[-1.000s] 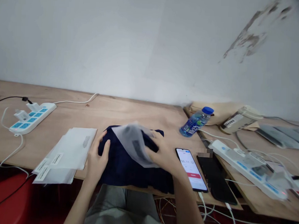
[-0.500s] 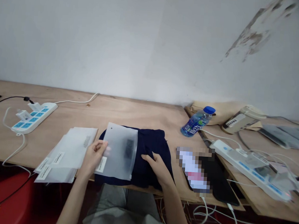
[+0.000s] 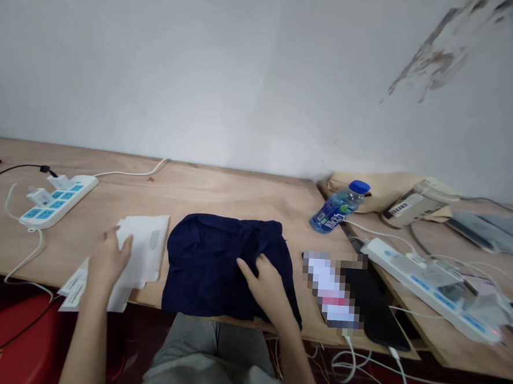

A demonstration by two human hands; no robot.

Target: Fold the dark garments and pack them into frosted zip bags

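A dark navy folded cloth (image 3: 208,270) lies in front of me at the table's near edge. My right hand (image 3: 266,282) rests on its right half, thumb and forefinger apart. Left of the cloth is an uneven stack of whitish frosted pouches (image 3: 146,252) with small printed labels, some reaching past the table edge. Over the left side of this stack is my left hand (image 3: 110,258), its thumb and fingers apart. I cannot tell whether it touches the top pouch.
A power strip (image 3: 58,203) with chargers sits at the left. To the right are a phone (image 3: 331,292), a black phone-like slab (image 3: 375,309), a blue-capped bottle (image 3: 338,207), a coffee cup (image 3: 416,204) and another power strip (image 3: 428,289). White cables hang off the front edge.
My left hand has moved left from the cloth to the stack and let go of the frosted pouch, which is off the cloth. My right hand stays almost in place on the cloth.
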